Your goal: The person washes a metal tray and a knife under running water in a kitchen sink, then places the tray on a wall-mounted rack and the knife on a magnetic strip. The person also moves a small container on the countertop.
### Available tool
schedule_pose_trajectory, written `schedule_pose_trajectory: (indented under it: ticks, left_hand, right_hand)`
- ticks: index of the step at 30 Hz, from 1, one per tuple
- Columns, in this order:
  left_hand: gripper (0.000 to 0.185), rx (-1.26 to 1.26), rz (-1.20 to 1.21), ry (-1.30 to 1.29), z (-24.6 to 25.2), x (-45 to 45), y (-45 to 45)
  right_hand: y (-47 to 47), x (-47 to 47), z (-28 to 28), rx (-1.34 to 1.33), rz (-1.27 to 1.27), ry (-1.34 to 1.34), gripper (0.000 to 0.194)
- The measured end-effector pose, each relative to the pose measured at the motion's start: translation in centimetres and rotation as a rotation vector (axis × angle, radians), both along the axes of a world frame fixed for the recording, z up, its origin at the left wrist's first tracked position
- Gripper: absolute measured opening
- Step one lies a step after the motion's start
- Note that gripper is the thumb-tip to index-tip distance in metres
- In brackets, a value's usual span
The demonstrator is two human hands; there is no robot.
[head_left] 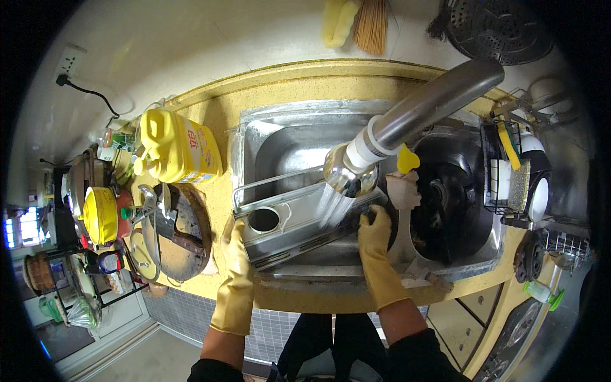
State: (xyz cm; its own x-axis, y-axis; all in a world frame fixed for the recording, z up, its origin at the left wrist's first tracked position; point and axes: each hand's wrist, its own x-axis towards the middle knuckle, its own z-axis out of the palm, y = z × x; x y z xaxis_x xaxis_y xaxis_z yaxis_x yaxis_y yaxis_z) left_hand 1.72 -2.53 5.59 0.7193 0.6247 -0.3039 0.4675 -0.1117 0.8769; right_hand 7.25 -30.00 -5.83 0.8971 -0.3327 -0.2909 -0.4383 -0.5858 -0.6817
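Note:
A long metal rack (305, 210) with a wire rail and a round hole near its left end lies tilted across the left sink basin (286, 143). My left hand (237, 250), in a yellow rubber glove, grips the rack's left end. At the right end, my gloved right hand (375, 234) has its fingers on the near side, by something dark; whether it grips the rack or that dark thing is unclear. Water sprays from the round chrome faucet head (351, 172) onto the rack between my hands. The thick faucet pipe (439, 102) hides part of the basin.
The right basin (448, 205) holds dark cookware. A light rag (403, 190) hangs over the divider. Left of the sink stand a yellow detergent jug (179, 145) and a round chopping board (184, 234) bearing a cleaver (179, 234). A wire caddy (501, 186) with sponges is at right.

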Motion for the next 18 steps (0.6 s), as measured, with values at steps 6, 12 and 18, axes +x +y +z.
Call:
schedule_pose_trajectory:
  ticks: [6, 12, 18]
  left_hand:
    - [0.046, 0.095, -0.059, 0.094, -3.0, -1.5, 2.4]
    - [0.042, 0.064, -0.061, -0.018, -3.2, -1.6, 2.1]
    - [0.041, 0.212, -0.237, 0.261, -4.5, -2.3, 5.1]
  right_hand:
    - [9.1, -4.8, 3.6, 0.253, 0.237, -0.046, 0.03]
    - [12.9, -7.1, 3.2, 0.403, 0.406, -0.235, 0.023]
    - [6.0, -0.6, 0.1, 0.339, -0.182, 0.026, 0.018]
